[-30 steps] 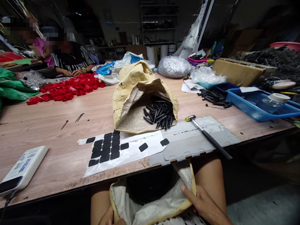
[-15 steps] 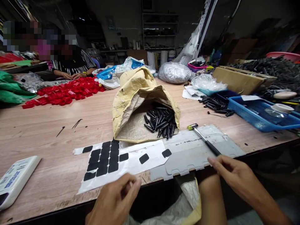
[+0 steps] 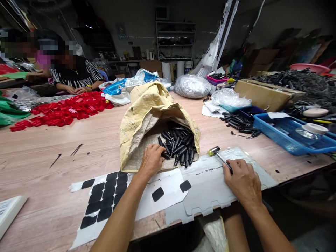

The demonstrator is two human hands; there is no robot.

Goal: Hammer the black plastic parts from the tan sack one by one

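A yellow woven sack [image 3: 147, 108] lies open on the wooden table, with several black cylindrical parts [image 3: 178, 143] spilling from its mouth. My left hand [image 3: 151, 160] reaches into the sack's mouth, fingers curled over the nearest black parts. My right hand [image 3: 243, 182] rests on the handle of a small hammer [image 3: 219, 155] that lies on a grey sheet [image 3: 210, 185]; its fingers are wrapped over the handle. Between my arms lies a white sheet [image 3: 168, 189] carrying several black rectangular pads [image 3: 105, 196].
Two people sit at the far left behind a heap of red pieces [image 3: 63, 110]. A blue tray [image 3: 288, 134], loose black parts [image 3: 238, 120], a cardboard box [image 3: 265, 94] and plastic bags [image 3: 193, 85] crowd the right and back. A white device [image 3: 7, 215] lies at the left edge.
Both hands rose from the bag on my lap to the table. The left went forward into the sack's mouth; the right settled on the hammer handle.
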